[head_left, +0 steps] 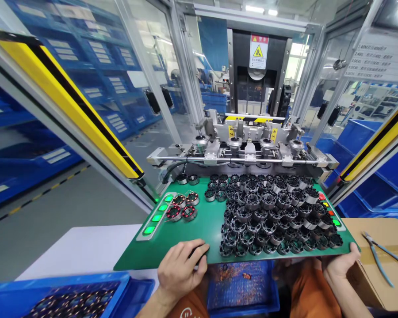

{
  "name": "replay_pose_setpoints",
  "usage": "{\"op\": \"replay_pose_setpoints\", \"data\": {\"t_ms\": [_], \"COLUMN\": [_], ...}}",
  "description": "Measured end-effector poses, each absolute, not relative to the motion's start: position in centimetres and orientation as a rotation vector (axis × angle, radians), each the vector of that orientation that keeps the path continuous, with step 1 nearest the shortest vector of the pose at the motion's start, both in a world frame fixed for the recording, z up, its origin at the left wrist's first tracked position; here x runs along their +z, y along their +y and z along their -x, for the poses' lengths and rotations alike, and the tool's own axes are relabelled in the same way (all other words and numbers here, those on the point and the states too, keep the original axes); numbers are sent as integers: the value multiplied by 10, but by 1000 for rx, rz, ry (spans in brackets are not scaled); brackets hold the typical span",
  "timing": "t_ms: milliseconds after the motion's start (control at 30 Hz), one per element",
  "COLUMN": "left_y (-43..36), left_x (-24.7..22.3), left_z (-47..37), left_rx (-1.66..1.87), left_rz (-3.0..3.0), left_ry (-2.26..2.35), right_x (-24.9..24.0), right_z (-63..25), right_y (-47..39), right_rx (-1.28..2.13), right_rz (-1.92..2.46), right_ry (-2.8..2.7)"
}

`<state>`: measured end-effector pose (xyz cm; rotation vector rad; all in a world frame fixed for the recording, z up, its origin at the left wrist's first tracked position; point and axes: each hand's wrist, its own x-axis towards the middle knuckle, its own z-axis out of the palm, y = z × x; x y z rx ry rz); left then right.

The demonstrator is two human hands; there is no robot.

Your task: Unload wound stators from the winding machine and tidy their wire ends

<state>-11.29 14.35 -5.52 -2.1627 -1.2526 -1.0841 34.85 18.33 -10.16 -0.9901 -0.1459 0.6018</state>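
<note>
Looking down from the head view, we see a green tabletop (205, 221) carrying crowded stacks of black-ended metal rings (269, 227) on its right, some tiers high, the front row lying near the edge. Four rings with copper windings (189, 216) stand in a small group at left, beside a strip of lit green buttons (157, 218). Behind the tabletop's far edge we note a machine with four metal spindles (234, 142).

Our left hand (182, 264) is at the front edge, fingers curled and close together; a dark patch lies beneath them, and we cannot tell whether anything is held. Our right hand (341, 261) meets the right front corner, thumb raised at the edge, the other fingers hidden below, so their hold remains uncertain. Under the edge sits a blue tray (232, 298) with copper-coloured scraps.

With hands so placed, we judge it best to press gently and evenly, keeping the right thumb clear of the end ring and avoiding any jolt that might topple the upper tiers.
</note>
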Motion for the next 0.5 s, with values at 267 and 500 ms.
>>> {"op": "replay_pose_setpoints", "data": {"t_ms": [267, 500], "left_y": [142, 141], "left_x": [-58, -58], "left_z": [114, 114], "left_rx": [-1092, -1091], "left_rz": [2159, 2159], "left_ry": [-1261, -1258], "right_x": [-103, -100], "right_z": [-350, -349], "right_y": [183, 182], "right_rx": [600, 618], "right_rz": [986, 1000], "right_ry": [-162, -151]}}
